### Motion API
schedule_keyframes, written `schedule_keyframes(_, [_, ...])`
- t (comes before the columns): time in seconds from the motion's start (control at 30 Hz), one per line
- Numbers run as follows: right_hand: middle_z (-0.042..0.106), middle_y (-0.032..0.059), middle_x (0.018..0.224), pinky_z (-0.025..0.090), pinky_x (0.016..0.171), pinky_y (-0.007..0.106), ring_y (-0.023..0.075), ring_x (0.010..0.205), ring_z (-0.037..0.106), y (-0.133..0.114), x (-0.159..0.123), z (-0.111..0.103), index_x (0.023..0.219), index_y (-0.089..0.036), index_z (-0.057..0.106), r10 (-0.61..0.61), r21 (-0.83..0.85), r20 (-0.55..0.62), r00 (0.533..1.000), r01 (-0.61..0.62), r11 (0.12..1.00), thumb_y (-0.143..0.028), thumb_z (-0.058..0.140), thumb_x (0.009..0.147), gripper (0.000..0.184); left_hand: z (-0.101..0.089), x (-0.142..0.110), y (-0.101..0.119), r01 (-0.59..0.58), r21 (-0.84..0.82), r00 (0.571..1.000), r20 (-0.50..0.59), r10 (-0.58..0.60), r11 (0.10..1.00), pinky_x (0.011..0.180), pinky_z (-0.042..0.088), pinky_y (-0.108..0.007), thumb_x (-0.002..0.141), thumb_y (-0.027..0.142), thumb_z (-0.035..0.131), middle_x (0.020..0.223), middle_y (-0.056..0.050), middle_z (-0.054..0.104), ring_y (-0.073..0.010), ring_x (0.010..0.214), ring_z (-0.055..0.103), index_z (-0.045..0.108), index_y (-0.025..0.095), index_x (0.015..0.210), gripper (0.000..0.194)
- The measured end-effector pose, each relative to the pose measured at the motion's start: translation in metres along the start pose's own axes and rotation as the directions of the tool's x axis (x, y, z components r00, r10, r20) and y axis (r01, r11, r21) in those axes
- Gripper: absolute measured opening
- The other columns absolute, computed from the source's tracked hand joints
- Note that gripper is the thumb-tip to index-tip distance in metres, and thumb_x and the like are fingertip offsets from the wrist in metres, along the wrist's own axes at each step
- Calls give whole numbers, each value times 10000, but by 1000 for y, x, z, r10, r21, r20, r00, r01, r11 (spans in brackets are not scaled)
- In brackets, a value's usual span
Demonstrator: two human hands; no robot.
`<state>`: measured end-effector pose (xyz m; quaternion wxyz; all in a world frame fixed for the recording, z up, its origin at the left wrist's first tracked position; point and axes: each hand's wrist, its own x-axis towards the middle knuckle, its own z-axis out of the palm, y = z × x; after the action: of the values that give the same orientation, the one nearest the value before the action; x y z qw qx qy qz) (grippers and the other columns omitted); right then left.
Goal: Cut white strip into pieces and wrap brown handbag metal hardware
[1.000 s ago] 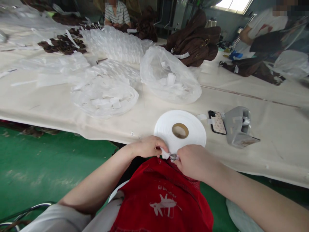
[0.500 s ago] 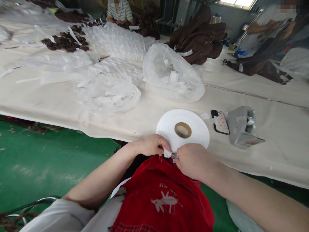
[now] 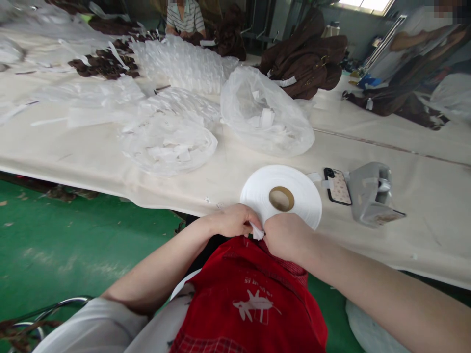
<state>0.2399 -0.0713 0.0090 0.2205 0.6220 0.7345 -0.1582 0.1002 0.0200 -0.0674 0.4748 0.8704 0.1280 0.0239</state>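
My left hand [image 3: 236, 220] pinches a small white strip [image 3: 258, 232] at the table's front edge. Right beside it, my right hand [image 3: 289, 236] is closed, its fingertips meeting the strip's end. What sits inside those fingers is hidden. Just beyond both hands, a large roll of white tape [image 3: 253, 191] with a brown core lies flat on the table, partly covered by the right hand. Below the hands is the red apron [image 3: 257, 279] on my lap, printed with a white figure.
Two clear plastic bags [image 3: 171, 147] [image 3: 268, 110] with white pieces inside stand on the table [image 3: 221, 181]. To the right lie a phone [image 3: 337, 186] and a grey tape dispenser [image 3: 373, 193]. Brown bags [image 3: 309, 63] are heaped behind. Across the table sits a person [image 3: 185, 19]; another person [image 3: 415, 44] stands at right.
My right hand has moved slightly left, closer to my left hand. The small shiny piece seen between the hands is now hidden. The whole view has shifted a little.
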Motion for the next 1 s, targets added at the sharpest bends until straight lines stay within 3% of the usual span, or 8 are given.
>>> schedule_keyframes(0.17, [735,184,775,499,615,333,305,763,718,6,-16,8,826,-117,756,29,17,-39,999,-28,999,-248,524,862,269,-1,-2,1,29,-37,1000,-12,-29,999,746,473,-181,681,4,574,872,16,740,-119,774,661,749,208,965,392])
schedule_keyframes(0.37, [734,158,746,480,609,348,318,738,712,18,-40,15,781,-150,751,117,95,-83,990,-109,989,-325,551,860,278,-1,-6,1,93,-100,996,22,-91,991,670,472,-178,717,32,555,836,1,725,-104,658,641,738,184,982,356])
schedule_keyframes(0.53, [736,145,766,474,598,342,300,714,707,16,-37,21,803,-154,745,89,156,-141,986,-67,986,-330,523,873,291,-3,-5,0,89,-119,995,60,-82,989,666,462,-169,705,19,546,838,0,716,-103,676,637,732,180,998,382])
schedule_keyframes(1.0, [738,162,769,496,614,340,301,728,714,10,-29,20,803,-138,753,102,151,-107,989,-86,985,-298,541,870,274,-5,-4,-4,82,-72,994,80,-76,994,694,462,-169,713,43,576,890,-2,735,-114,747,649,733,188,1001,358])
